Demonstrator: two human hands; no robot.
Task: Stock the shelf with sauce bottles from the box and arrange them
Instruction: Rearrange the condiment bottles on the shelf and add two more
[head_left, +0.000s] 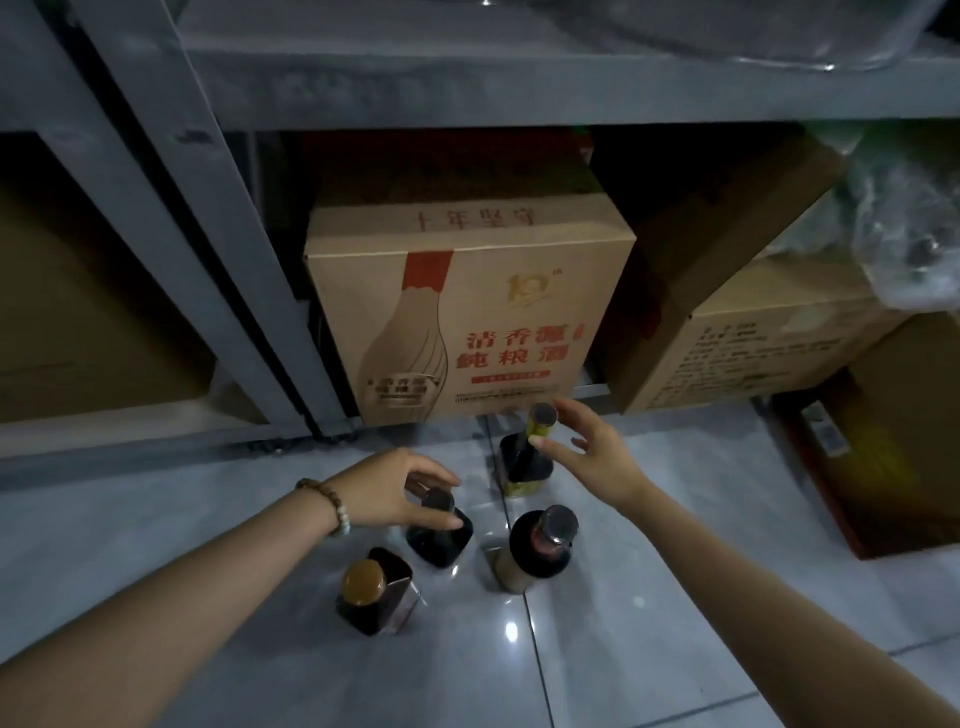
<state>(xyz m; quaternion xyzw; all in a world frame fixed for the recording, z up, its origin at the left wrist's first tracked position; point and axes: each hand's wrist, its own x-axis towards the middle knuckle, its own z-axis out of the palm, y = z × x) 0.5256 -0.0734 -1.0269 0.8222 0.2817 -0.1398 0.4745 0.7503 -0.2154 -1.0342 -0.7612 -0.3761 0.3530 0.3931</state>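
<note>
Four dark glass sauce bottles stand on the glossy grey tiled floor (649, 597) before the grey metal shelf (519, 98). Your left hand (387, 486), fingers curled but not closed, hovers over the black-capped square bottle (439, 530). Your right hand (597, 457), fingers spread, is at the yellow-labelled bottle (524, 457). Behind sits a printed brown cardboard box (467, 312).

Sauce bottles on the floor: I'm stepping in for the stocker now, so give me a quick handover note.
Left hand: open, fingers over the cap of a dark square bottle, not clearly gripping.
Right hand: open, fingertips at the neck of the yellow-label bottle.
Two more stand untouched on the tiled floor: the gold-cap bottle and the round bottle.
Done: no bottle visibly on the shelf.
Left: shelve and arrange all four.
</note>
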